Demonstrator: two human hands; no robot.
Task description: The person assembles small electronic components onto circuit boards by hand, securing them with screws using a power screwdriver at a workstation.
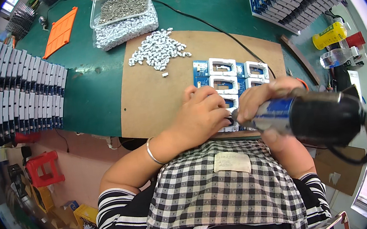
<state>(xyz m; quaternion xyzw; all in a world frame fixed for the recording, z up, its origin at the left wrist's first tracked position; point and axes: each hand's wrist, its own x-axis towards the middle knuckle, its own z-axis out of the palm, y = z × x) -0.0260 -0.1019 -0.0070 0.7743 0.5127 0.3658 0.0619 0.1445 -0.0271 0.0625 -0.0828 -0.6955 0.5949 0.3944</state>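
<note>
Head view. Right hand (256,100): ours, wrapped around a driver (324,116). Left hand (202,112): curled over the boards (202,81); whether it grips anything, we cannot tell. Boards: on the mat (157,104), near right. Risks, we judge: poorly seated tip slipping, scarring a board; fingers crowding close, getting nicked.
</note>
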